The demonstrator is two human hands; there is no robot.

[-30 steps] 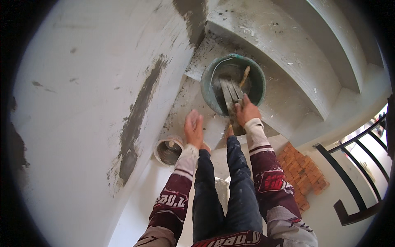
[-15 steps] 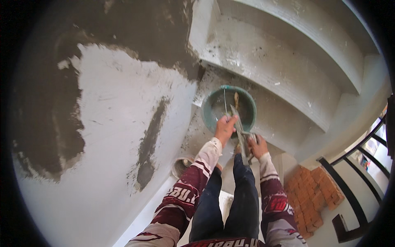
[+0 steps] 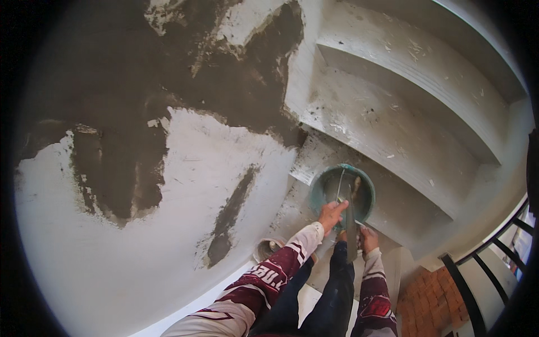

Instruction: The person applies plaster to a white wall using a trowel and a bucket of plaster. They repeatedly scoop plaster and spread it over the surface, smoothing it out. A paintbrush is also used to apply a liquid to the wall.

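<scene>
Two hands (image 3: 331, 215) (image 3: 369, 240) flank one trowel (image 3: 351, 233) near one green bucket (image 3: 319, 194).

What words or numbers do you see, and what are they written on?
Left sleeve: big pale lettering, which I won't copy out.
Right sleeve: a red patch, too blurred to read any writing.
Green bucket and flat tool: no writing that I can see.

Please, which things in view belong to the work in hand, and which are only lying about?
Seem in use:
trowel, in the right hand
green bucket, by the left hand

Seem only lying about:
orange bricks, lower right
small pale bucket
</scene>
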